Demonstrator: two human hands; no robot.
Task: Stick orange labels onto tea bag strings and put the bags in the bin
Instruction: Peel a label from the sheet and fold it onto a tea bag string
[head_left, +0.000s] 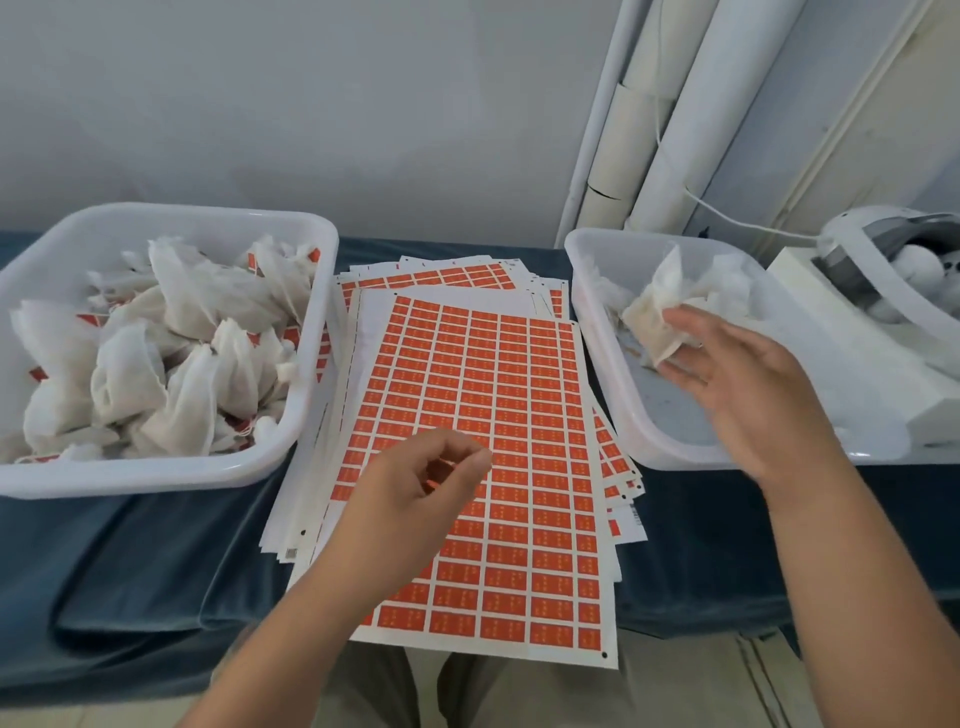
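One tea bag (655, 323) is in the right bin (644, 431), pinched by the right hand (737, 374). The left hand (415, 493), its grip pressed on a small orange label (434, 486), hovers above the label sheet (519, 441). The left bin (156, 475) holds labelled bags.

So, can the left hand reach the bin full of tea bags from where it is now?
Probably yes. The left hand hovers over the label sheet, and the full bin stands just beside it, open on top, with nothing between them.

White tea bags (156, 353) heaped in left bin (156, 475), orange label sheets (483, 441) alongside.
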